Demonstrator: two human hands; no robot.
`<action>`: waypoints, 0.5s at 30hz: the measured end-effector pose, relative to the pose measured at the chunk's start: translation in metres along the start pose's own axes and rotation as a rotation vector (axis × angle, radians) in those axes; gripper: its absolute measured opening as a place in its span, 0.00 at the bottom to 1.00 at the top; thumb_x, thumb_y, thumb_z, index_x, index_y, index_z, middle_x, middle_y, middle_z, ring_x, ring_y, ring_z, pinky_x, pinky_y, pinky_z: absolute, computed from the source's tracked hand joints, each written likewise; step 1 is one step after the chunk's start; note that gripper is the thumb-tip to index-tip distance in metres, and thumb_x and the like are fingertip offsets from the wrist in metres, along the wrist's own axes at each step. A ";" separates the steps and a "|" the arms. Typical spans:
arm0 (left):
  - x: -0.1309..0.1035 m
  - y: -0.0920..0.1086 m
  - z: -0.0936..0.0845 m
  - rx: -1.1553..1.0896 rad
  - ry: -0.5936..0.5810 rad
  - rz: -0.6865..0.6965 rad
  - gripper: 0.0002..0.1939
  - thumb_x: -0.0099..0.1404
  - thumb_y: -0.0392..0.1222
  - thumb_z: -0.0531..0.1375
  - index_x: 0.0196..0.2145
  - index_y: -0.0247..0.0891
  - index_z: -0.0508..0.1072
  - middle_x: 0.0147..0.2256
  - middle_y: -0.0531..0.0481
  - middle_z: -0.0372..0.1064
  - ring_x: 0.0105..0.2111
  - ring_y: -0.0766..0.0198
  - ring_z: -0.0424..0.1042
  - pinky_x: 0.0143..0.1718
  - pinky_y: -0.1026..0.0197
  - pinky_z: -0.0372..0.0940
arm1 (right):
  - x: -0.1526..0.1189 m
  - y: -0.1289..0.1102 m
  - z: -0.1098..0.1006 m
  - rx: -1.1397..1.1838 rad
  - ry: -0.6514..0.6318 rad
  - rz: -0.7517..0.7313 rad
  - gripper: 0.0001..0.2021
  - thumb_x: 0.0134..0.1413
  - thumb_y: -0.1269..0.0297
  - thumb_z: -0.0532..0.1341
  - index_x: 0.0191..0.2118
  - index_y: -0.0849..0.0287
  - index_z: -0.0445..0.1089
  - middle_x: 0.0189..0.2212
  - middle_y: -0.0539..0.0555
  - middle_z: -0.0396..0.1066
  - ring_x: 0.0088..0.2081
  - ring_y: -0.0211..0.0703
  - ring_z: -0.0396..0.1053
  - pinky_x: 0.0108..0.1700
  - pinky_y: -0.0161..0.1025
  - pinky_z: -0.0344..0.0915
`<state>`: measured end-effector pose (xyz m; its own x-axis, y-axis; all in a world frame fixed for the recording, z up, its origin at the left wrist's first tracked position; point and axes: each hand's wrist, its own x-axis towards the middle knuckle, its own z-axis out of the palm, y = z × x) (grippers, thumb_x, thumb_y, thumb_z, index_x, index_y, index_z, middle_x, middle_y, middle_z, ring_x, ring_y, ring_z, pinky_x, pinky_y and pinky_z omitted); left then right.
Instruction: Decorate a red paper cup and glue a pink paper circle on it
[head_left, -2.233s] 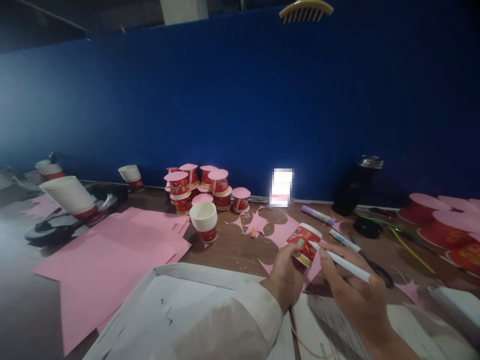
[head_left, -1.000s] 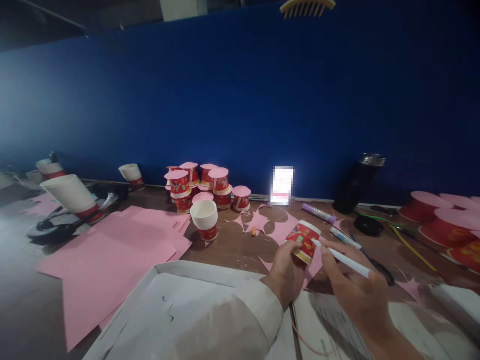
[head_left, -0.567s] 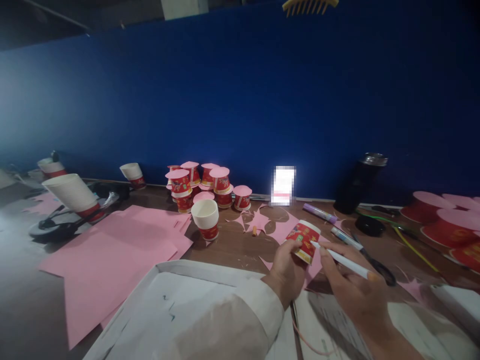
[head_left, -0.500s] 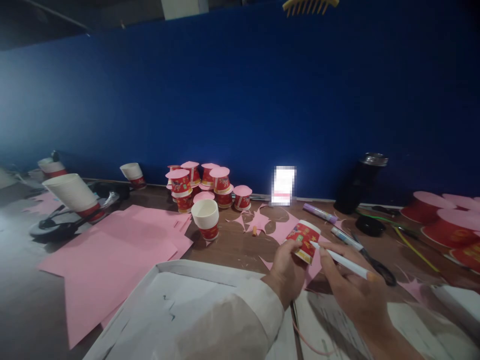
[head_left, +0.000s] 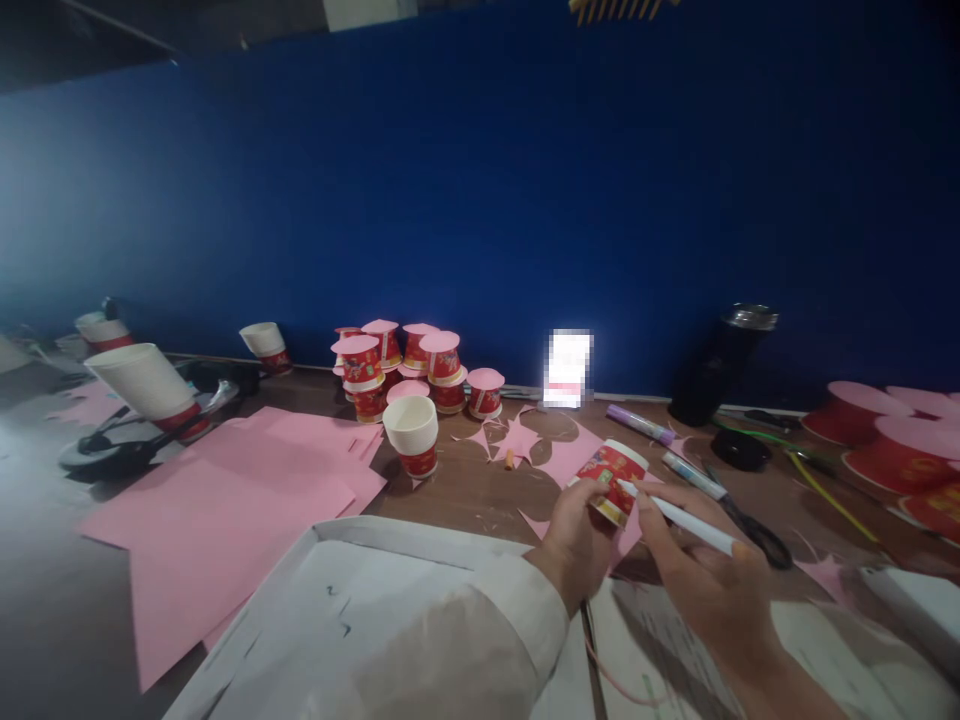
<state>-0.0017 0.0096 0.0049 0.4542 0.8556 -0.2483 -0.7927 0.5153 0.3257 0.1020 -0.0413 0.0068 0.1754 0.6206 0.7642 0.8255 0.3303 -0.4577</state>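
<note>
The left hand's fingers grip a tilted red paper cup above pink paper scraps on the tabletop; the right hand's fingers pinch a white pen, its tip at the cup's side.

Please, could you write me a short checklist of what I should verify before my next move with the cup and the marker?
1. Left hand grips the red printed paper cup: ok.
2. Right hand holds the slim white marker with its fingers: ok.
3. Marker tip points at the cup's printed side: ok.
4. Tip truly presses on the cup: cannot tell; any contact is too small to see.
5. No cut pink paper scraps near the held cup: not ok, some lie right around it.
6. White-and-red paper cup on the table stands upright: ok.
</note>
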 end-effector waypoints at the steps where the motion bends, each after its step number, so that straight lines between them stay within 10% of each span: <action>1: 0.000 -0.001 0.000 0.001 0.001 -0.005 0.08 0.45 0.34 0.66 0.25 0.35 0.73 0.27 0.49 0.69 0.30 0.64 0.69 0.42 0.63 0.64 | 0.001 0.000 0.000 -0.001 0.006 -0.007 0.08 0.63 0.59 0.61 0.41 0.53 0.77 0.38 0.52 0.80 0.41 0.48 0.77 0.47 0.45 0.69; 15: 0.002 -0.001 -0.003 -0.010 0.011 -0.045 0.11 0.48 0.34 0.64 0.33 0.31 0.78 0.33 0.44 0.76 0.34 0.61 0.74 0.45 0.61 0.66 | 0.002 0.003 -0.001 0.030 0.055 0.050 0.08 0.62 0.58 0.62 0.41 0.54 0.77 0.39 0.54 0.79 0.42 0.49 0.76 0.50 0.46 0.70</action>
<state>-0.0012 0.0104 0.0017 0.4846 0.8312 -0.2727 -0.7756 0.5524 0.3054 0.1049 -0.0397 0.0073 0.2459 0.5967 0.7638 0.7987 0.3218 -0.5085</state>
